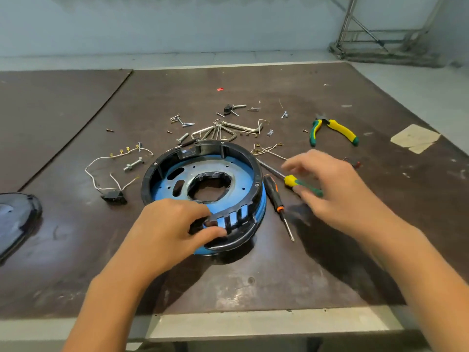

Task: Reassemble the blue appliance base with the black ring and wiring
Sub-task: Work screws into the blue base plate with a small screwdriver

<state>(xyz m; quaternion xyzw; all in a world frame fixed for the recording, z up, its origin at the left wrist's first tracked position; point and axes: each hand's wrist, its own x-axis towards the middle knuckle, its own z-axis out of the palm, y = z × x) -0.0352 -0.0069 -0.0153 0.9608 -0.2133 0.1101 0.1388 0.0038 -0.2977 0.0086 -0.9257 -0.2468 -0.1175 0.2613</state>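
Two hands worked over the bench. The left hand had its grip clamped on the near edge of the black ring, which sat on the blue base in the middle. The right hand, its grip apart, hung just over the yellow screwdriver. That tool lay right of the base, slanting from far-left to near-right, so the right hand was nearer.
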